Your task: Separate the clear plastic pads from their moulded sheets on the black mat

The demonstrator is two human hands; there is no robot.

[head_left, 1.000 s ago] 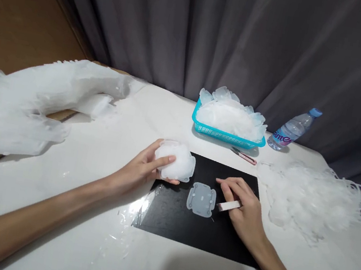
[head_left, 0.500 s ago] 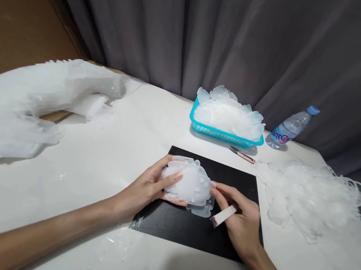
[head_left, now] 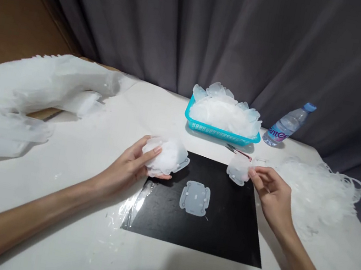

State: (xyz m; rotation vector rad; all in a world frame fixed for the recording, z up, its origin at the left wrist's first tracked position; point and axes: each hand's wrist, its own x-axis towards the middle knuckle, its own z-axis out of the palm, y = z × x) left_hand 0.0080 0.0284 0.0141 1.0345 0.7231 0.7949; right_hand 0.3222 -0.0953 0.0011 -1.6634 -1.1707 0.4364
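Note:
My left hand (head_left: 141, 158) is wrapped around a stack of thin translucent plastic pieces (head_left: 166, 156), thumb on top, over the black mat's (head_left: 219, 230) upper left corner. Between its thumb and fingers my right hand (head_left: 271, 193) pinches the edge of a single translucent plastic piece (head_left: 239, 167), raised above the mat's upper right. One more translucent piece (head_left: 195, 198), squarish with notched corners and small round bumps, lies flat on the mat between my hands. A tiny thread-like scrap sits by its lower right corner.
Behind the mat stands a turquoise basket (head_left: 222, 134) heaped with similar pieces. Small snips (head_left: 240, 153) lie before it, and a water bottle (head_left: 288, 126) is at its right. Clear stringy offcuts (head_left: 327, 193) pile up on the right; white plastic bags (head_left: 45, 88) lie left.
My hands have moved apart: the left went left and up with the stack, the right moved right and up with one piece. A flat piece now shows on the mat. A white strip by my right hand no longer shows.

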